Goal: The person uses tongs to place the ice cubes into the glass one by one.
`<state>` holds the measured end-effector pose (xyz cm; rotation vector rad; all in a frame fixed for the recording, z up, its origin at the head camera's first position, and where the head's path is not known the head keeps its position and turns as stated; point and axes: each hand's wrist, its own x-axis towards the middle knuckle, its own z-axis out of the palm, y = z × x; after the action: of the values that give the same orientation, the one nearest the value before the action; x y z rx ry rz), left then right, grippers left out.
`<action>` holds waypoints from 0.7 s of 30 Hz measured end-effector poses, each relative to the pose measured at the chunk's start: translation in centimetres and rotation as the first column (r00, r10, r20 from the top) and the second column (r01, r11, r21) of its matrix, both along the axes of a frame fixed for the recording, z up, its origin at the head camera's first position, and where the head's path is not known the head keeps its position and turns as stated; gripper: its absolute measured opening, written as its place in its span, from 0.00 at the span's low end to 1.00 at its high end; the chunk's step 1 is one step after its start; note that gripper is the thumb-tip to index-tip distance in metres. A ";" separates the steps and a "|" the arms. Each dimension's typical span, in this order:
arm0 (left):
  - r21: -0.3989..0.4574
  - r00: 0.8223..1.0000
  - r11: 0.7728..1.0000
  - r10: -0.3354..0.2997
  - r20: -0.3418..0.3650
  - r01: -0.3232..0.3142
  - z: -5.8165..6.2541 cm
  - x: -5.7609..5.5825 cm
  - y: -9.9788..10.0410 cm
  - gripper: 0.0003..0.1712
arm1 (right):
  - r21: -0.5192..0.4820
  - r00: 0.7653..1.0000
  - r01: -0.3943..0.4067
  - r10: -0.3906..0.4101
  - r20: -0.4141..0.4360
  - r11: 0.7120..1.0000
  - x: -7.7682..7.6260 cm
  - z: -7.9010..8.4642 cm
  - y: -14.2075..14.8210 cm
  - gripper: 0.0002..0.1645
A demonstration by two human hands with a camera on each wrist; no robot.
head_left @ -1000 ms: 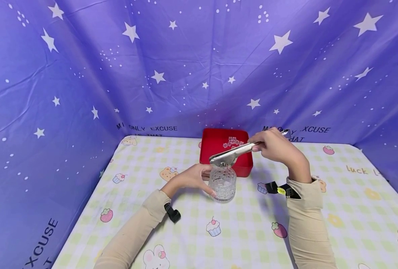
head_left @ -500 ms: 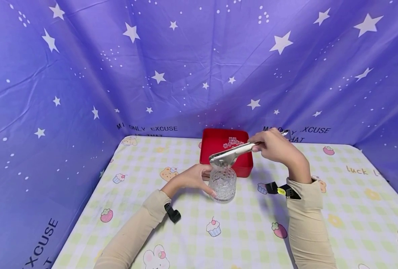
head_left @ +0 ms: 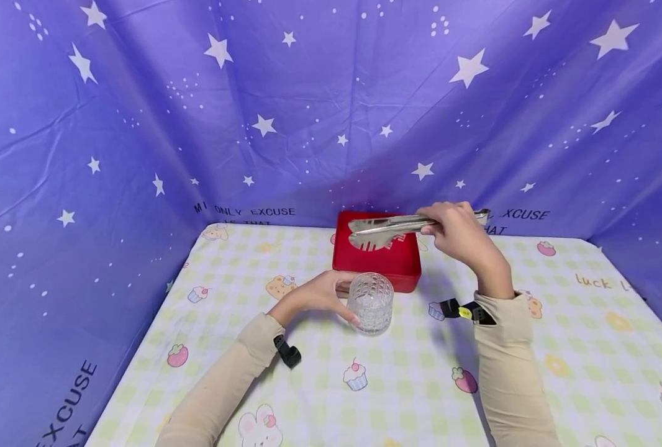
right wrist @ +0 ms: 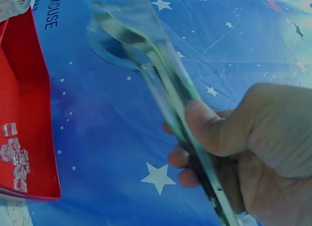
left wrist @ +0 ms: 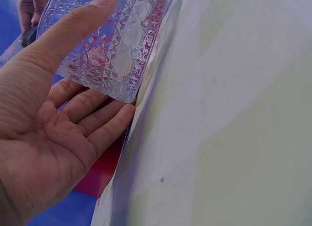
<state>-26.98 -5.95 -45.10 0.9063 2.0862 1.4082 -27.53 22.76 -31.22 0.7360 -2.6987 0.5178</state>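
Observation:
A clear cut-glass tumbler (head_left: 371, 304) stands upright on the tablecloth in the middle of the head view. My left hand (head_left: 321, 293) holds it from the left; in the left wrist view the thumb (left wrist: 73, 28) lies across its near side, with the fingers at its far side. Metal serving tongs (head_left: 387, 231) are gripped by my right hand (head_left: 458, 231). Their two toothed ends are slightly apart above the red box (head_left: 346, 264), with nothing seen between them. Several small clear cubes (right wrist: 18, 158) lie in the box, partly hidden by the tongs in the head view.
A checked tablecloth (head_left: 409, 391) with printed cupcakes and strawberries covers the table. Behind the box hangs a purple-blue star curtain (head_left: 308, 81), close to the table's back edge. Black straps (head_left: 287, 352) sit at both wrists.
My right hand has lifted the tongs from above the tumbler's mouth and moved them back over the red box. Their ends have spread apart. The left hand and tumbler have stayed put.

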 end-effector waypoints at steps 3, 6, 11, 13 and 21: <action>0.003 1.000 1.000 -0.003 0.001 0.003 0.0 -0.1 0.0 0.50 | -0.018 0.997 0.068 -0.069 -0.030 0.998 -0.2 -0.1 0.0 0.17; 0.001 1.000 1.000 -0.006 0.007 0.006 0.0 -0.1 0.0 0.50 | -0.034 0.989 0.112 -0.115 -0.090 0.993 -0.5 -0.6 0.0 0.18; 0.004 1.000 1.000 -0.012 0.005 0.012 0.1 -0.1 0.0 0.50 | 0.024 0.967 0.136 -0.127 -0.222 0.990 -1.6 -0.9 0.0 0.17; 0.009 1.000 1.000 -0.016 0.005 0.016 0.1 -0.2 0.0 0.50 | 0.084 0.964 0.155 -0.132 -0.232 0.984 -2.0 -0.7 -0.1 0.16; 0.014 1.000 1.000 -0.010 0.011 0.010 0.0 -0.2 0.0 0.50 | 0.313 0.953 0.125 -0.026 -0.302 0.942 -4.1 -0.7 -0.7 0.08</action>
<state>-27.15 -5.93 -45.13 0.9112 2.0640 1.4211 -31.59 22.10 -31.96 0.7204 -2.5404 -0.0663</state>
